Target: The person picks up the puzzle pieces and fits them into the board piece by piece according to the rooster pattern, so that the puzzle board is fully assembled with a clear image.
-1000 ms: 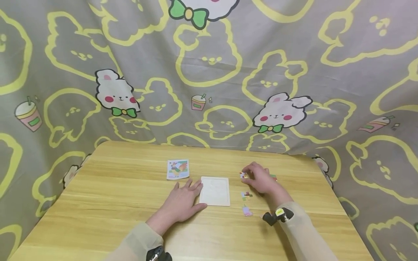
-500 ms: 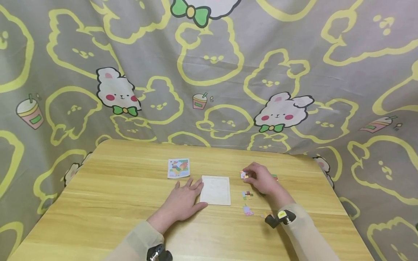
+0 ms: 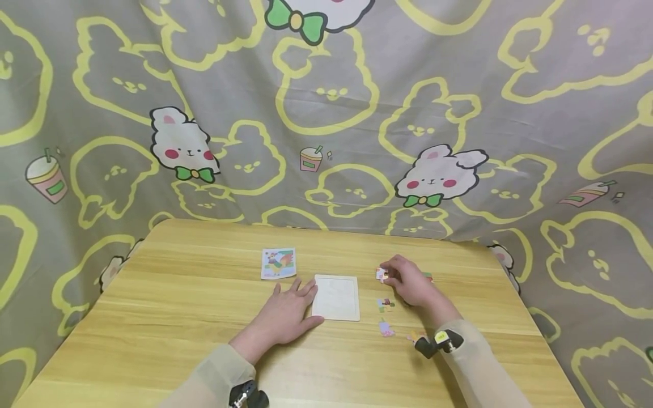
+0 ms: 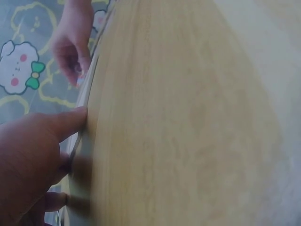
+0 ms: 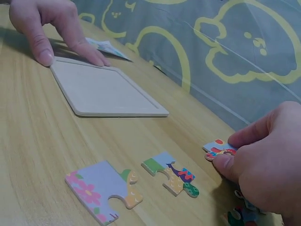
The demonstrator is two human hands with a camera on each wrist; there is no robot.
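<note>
Little has moved: the right forearm (image 3: 476, 354) sits slightly farther out, baring more of the orange piece (image 3: 412, 336) by the wrist camera (image 3: 425, 347). The right hand's (image 3: 410, 283) grip pinches the red piece (image 5: 216, 147) to the right of the tray (image 3: 336, 300); whether it touches the table (image 3: 204, 317) is unclear. The left hand (image 3: 285, 317), fingers extended, rests at the tray's edge. Pinched by one end, the red piece could twist loose. A low palm could drag the dark pieces (image 5: 242, 215) beneath; a sideways push could slide the tray.
</note>
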